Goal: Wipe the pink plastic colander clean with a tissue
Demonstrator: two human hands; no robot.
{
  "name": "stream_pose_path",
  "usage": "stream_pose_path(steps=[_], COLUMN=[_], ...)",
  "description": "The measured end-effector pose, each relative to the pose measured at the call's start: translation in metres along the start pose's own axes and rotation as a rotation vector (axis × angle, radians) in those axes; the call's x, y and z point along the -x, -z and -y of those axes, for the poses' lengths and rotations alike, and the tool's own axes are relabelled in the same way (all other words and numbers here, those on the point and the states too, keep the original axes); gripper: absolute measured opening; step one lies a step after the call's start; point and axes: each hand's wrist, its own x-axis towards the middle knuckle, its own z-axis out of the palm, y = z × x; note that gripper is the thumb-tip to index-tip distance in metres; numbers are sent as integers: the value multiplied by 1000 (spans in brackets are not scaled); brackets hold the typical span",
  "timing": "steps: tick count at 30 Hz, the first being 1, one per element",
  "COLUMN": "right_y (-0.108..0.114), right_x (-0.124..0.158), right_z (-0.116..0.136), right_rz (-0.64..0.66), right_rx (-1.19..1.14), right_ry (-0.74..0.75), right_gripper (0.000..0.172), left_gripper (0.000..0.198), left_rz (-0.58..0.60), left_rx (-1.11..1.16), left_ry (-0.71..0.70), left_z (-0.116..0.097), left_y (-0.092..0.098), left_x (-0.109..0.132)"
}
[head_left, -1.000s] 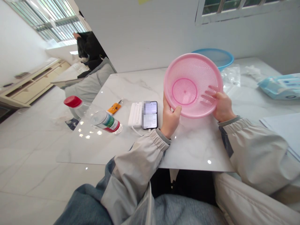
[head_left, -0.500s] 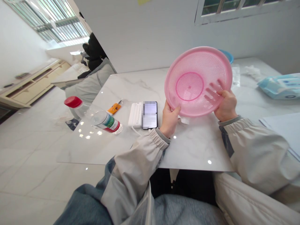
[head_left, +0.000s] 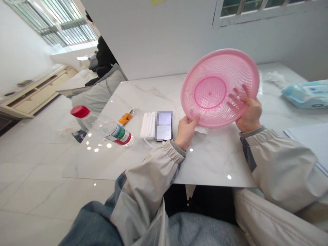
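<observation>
A round pink mesh basket (head_left: 210,93) is held tilted above the white marble table (head_left: 205,160), its inside facing me. My left hand (head_left: 186,131) grips the lower left rim, thumb on top. On the right side, my right hand (head_left: 249,114) is closed on the rim, with its fingers showing through the mesh from behind. Under the basket, beside my left hand, lies a small white piece of tissue (head_left: 201,130). A phone (head_left: 164,125) with a lit screen and a white power bank (head_left: 148,125) lie left of my left hand.
A clear bottle with a red cap (head_left: 116,133) stands at the table's left, near an orange object (head_left: 125,118). To the right are a blue wipes pack (head_left: 306,94), crumpled tissue (head_left: 276,78) and white papers (head_left: 310,138). A person in dark clothes (head_left: 105,54) is at the back left.
The pink basket has shifted slightly right and up and now covers the blue item behind it. My right hand has moved a little right with it. The person at the back left has shifted.
</observation>
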Motion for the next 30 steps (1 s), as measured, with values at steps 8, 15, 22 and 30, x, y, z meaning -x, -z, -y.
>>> stream_pose_path(steps=[8,15,22,30], right_y=[1,2,-8,-15], right_x=[-6,-7,4,13], right_z=[-9,-17,-12,-8], right_rz=[1,174,232,302], right_rx=[-295,-352,-391,-446], right_ry=[-11,4,-29,-106], right_gripper=[45,36,44,52], left_gripper=[31,24,29,21], left_rz=[54,337,333,101], left_rx=[-58,85,226,407], left_ry=[219,402,417,370], left_z=[2,-9,-5,-9], left_y=[0,-13,-18,-22], left_x=[3,20,23,21])
